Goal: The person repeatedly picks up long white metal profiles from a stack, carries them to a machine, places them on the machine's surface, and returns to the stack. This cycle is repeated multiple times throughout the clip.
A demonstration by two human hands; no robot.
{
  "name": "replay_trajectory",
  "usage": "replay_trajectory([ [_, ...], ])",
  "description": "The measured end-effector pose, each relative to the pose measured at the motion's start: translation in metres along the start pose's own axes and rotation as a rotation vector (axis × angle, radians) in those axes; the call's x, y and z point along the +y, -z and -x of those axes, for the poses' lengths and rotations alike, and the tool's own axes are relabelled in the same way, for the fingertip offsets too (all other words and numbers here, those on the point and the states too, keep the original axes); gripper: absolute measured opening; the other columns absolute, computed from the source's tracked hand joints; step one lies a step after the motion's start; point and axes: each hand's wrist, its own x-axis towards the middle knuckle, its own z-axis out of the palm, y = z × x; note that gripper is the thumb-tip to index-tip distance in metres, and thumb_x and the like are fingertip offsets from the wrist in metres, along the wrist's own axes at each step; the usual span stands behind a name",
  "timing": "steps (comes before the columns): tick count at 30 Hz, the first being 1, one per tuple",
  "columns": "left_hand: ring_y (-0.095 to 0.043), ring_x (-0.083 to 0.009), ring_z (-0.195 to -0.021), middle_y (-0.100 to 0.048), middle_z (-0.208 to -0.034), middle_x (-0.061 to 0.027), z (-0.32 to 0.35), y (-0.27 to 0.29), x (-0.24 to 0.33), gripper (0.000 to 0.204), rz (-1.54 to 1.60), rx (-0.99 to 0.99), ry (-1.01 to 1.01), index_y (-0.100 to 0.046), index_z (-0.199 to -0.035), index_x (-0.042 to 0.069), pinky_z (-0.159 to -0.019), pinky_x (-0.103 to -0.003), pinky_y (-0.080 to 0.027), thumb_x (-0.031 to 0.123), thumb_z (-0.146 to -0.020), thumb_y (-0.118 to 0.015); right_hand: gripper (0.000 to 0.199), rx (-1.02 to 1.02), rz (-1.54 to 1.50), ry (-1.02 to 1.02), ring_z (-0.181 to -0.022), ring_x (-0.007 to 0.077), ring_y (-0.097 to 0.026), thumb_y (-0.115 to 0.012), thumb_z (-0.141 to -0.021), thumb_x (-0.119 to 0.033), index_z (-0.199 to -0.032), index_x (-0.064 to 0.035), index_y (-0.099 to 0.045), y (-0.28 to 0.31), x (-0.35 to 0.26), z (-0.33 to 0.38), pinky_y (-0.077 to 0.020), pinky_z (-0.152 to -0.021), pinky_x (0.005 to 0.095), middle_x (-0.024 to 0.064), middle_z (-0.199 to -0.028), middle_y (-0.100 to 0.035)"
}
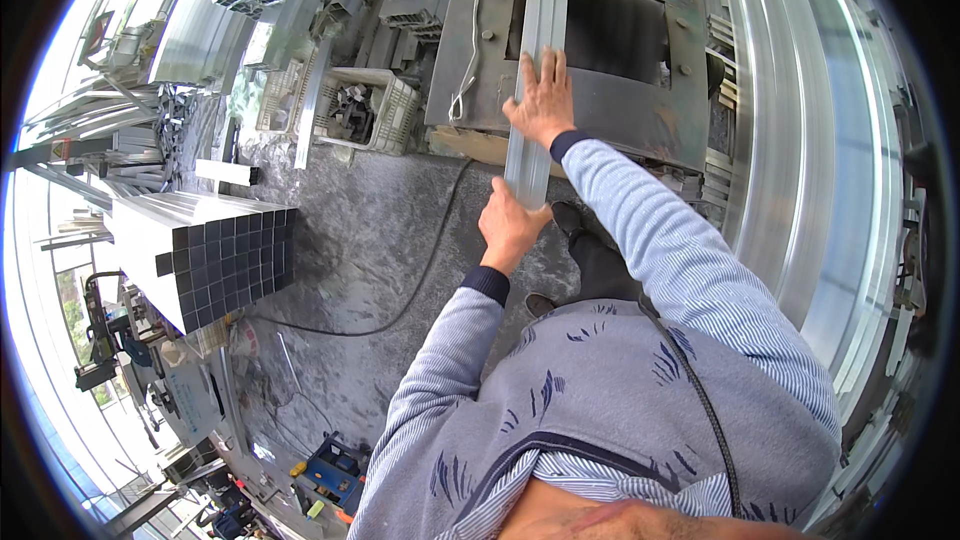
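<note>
A long silvery metal profile (545, 10) with lengthwise ridges runs away from me across a grey metal machine table (480, 70). Its near end sticks out over the table's front edge. My left hand (508, 227) is closed around the left side of that end, the thumb reaching across the end and the other fingers partly hidden. Farther up the profile, my right hand (543, 100) lies on its top face with fingers stretched and apart. The profile crosses the dark rectangular opening (615, 30) in the table. A pale cord (474, 30) lies on the table's left side.
A crate (385, 115) of offcuts stands left of the table. Bundled square tubes (230, 255) sit at left, and a black cable (430, 270) curves over the floor. Long metal profiles (780, 120) line the right side. A blue tool (335, 475) lies at lower left.
</note>
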Motion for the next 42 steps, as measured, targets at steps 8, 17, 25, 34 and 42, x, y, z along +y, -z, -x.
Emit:
replay_trajectory([
  [8, -0.076, -0.05, -0.109, -0.073, -0.12, -0.0294, 0.109, -0.024, -0.082, 0.077, -0.025, -0.064, 0.052, -0.051, -0.124, -0.002, -0.095, -0.056, -0.061, 0.039, -0.076, -0.096, 0.095, -0.124, -0.042, -0.033, -0.169, 0.0529, -0.011, -0.071, -0.091, -0.041, -0.172, -0.0052, -0.038, 0.018, -0.044, 0.136, -0.0252, -0.135, 0.0586, 0.0324, -0.179, -0.022],
  [17, -0.076, -0.0502, -0.105, -0.074, -0.115, -0.0291, 0.183, -0.041, -0.165, 0.072, -0.068, -0.057, 0.072, -0.051, -0.122, -0.001, -0.091, -0.058, -0.061, 0.042, -0.079, -0.09, 0.104, -0.192, -0.087, 0.001, -0.168, 0.0558, -0.006, -0.075, -0.09, -0.049, -0.173, -0.0011, -0.034, 0.013, -0.081, 0.239, -0.0236, -0.133, 0.0633, 0.0358, -0.179, -0.015],
  [25, -0.076, -0.0516, -0.097, -0.075, -0.11, -0.0282, 0.191, -0.049, -0.174, 0.072, -0.053, -0.036, 0.105, -0.052, -0.12, -0.001, -0.086, -0.058, -0.062, 0.04, -0.077, -0.092, 0.109, -0.194, -0.118, 0.065, -0.167, 0.0567, -0.007, -0.078, -0.087, -0.05, -0.172, -0.0002, -0.033, 0.008, -0.079, 0.253, -0.0261, -0.13, 0.0656, 0.0353, -0.177, -0.019],
  [34, -0.077, -0.0503, -0.101, -0.078, -0.107, -0.0294, 0.008, -0.011, -0.048, 0.074, -0.054, 0.053, -0.032, -0.052, -0.12, -0.001, -0.09, -0.058, -0.061, 0.041, -0.075, -0.093, 0.097, -0.045, -0.041, 0.04, -0.168, 0.0515, -0.017, -0.077, -0.089, -0.051, -0.168, -0.0074, -0.042, -0.005, -0.018, 0.034, -0.0273, -0.127, 0.0743, 0.0304, -0.177, -0.026],
  [42, -0.079, -0.0474, -0.1, -0.079, -0.105, -0.0275, -0.124, 0.021, 0.068, 0.078, -0.04, -0.003, -0.111, -0.051, -0.123, -0.003, -0.089, -0.054, -0.063, 0.043, -0.076, -0.094, 0.094, -0.041, 0.189, 0.004, -0.168, 0.0433, -0.021, -0.065, -0.096, -0.063, -0.17, -0.01, -0.042, 0.004, 0.047, -0.132, -0.0193, -0.131, 0.0694, 0.025, -0.178, -0.032],
])
